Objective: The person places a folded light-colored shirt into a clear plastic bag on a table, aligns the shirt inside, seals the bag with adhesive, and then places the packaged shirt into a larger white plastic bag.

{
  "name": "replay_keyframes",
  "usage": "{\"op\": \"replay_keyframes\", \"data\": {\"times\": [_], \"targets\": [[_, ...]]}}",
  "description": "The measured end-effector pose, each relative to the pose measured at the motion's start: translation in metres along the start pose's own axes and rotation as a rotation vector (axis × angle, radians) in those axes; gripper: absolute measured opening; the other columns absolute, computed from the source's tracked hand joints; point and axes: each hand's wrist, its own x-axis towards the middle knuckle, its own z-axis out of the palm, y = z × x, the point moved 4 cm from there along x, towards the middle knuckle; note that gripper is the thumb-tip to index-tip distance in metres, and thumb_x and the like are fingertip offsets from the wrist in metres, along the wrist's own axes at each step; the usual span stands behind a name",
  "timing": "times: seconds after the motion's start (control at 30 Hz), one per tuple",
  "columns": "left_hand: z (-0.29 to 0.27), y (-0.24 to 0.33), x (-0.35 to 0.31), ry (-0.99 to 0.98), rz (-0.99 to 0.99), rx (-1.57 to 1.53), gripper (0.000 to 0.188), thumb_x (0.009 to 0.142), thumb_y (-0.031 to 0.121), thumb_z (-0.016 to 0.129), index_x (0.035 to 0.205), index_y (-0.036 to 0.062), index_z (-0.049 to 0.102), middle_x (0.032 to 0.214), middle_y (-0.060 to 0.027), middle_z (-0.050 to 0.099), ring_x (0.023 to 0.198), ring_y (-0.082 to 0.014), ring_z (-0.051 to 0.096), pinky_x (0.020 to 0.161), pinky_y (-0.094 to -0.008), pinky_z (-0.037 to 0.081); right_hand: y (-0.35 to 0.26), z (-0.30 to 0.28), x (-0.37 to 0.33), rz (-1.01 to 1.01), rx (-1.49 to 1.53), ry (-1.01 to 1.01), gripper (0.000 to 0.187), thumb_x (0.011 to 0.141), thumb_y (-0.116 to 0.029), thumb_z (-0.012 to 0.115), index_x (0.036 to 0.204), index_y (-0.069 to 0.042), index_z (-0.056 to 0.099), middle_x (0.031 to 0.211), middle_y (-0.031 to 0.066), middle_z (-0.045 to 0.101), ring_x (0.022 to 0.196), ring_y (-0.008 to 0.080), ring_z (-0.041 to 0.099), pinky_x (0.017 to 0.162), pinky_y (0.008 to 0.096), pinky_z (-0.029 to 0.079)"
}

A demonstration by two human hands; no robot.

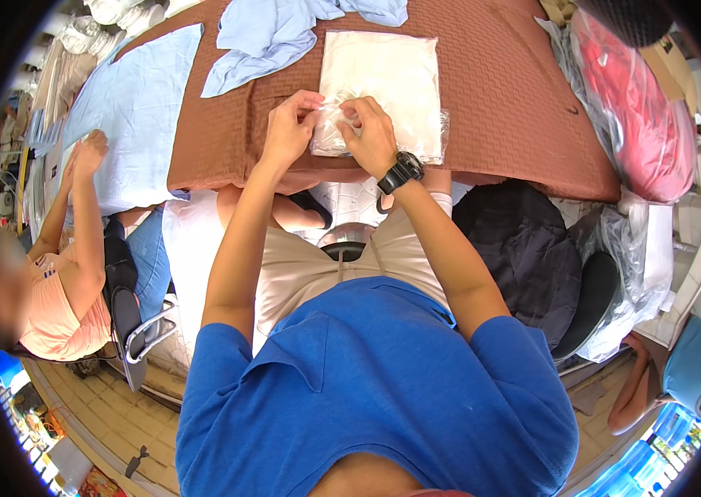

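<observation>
On the brown cloth-covered table before me lies a flat, folded cream fabric piece inside a clear plastic bag [384, 70]. My left hand [290, 128] is at the bag's left edge, its thumb and forefinger pinching a bit of the crinkled clear plastic. Just across from it, my right hand [371, 137], with a black watch [402, 171] on the wrist, rests over the bag with fingers curled in on the same gathered plastic. The plastic between my fingertips is bunched and shiny; its exact shape is too small to make out.
Crumpled light blue cloth [259, 41] lies at the table's far side. To the left, a co-worker [77, 282] sits with hands on a spread light blue cloth [139, 108]. A plastic-wrapped red bundle [632, 108] stands at the right, near a black-draped chair [516, 257].
</observation>
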Motion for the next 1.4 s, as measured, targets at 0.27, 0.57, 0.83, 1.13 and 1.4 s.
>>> {"op": "replay_keyframes", "data": {"times": [0.27,0.57,0.83,1.13,1.4], "targets": [[-0.001,-0.014,0.004,0.028,-0.035,0.005,0.012,0.094,0.005,0.069,0.103,-0.0005,0.074,0.087,-0.0082,0.075,0.077,-0.0122,0.067,0.073,-0.0282,0.053,0.008,0.004,-0.003,-0.003,-0.012,0.042,0.027,0.081,-0.003,0.076,0.106,-0.004,0.066,0.098,0.0118,0.061,0.08,0.0289,0.063,0.072,0.0388,0.054],[0.003,-0.015,0.009,0.078,-0.071,0.095,0.014,0.089,0.009,0.074,0.099,-0.0018,0.074,0.084,-0.0122,0.075,0.072,-0.0172,0.069,0.069,-0.033,0.054,0.008,0.002,-0.003,0.039,-0.004,0.035,0.03,0.082,-0.005,0.077,0.111,-0.003,0.068,0.099,0.0113,0.061,0.079,0.0259,0.064,0.074,0.0369,0.055],[0.007,0.061,-0.029,0.539,0.438,0.552,0.016,0.088,0.001,0.071,0.104,0.0009,0.068,0.106,-0.0151,0.066,0.099,-0.0314,0.066,0.08,-0.0381,0.054,-0.022,-0.077,-0.019,-0.23,-0.149,0.26,0.019,0.088,0.001,0.068,0.106,-0.003,0.072,0.1,0.0122,0.068,0.094,0.0316,0.064,0.082,0.0408,0.052],[0.067,0.062,-0.038,0.084,0.728,0.404,0.034,0.092,0.014,0.071,0.123,0.0038,0.064,0.116,-0.017,0.062,0.116,-0.0367,0.056,0.101,-0.0502,0.043,0.05,-0.115,-0.044,0.256,-0.36,0.428,0.047,0.087,-0.026,0.081,0.12,0.002,0.064,0.092,0.0138,0.067,0.092,0.031,0.062,0.082,0.0431,0.05],[0.006,-0.009,0.007,-0.036,-0.049,0.111,0.042,0.086,0.015,0.081,0.121,-0.001,0.063,0.109,-0.0142,0.066,0.081,-0.0207,0.065,0.075,-0.0358,0.054,0.052,-0.122,-0.033,0.21,-0.151,0.333,0.023,0.092,-0.017,0.077,0.104,0.001,0.07,0.086,0.0085,0.07,0.07,0.0127,0.061,0.066,0.0281,0.05]]}}
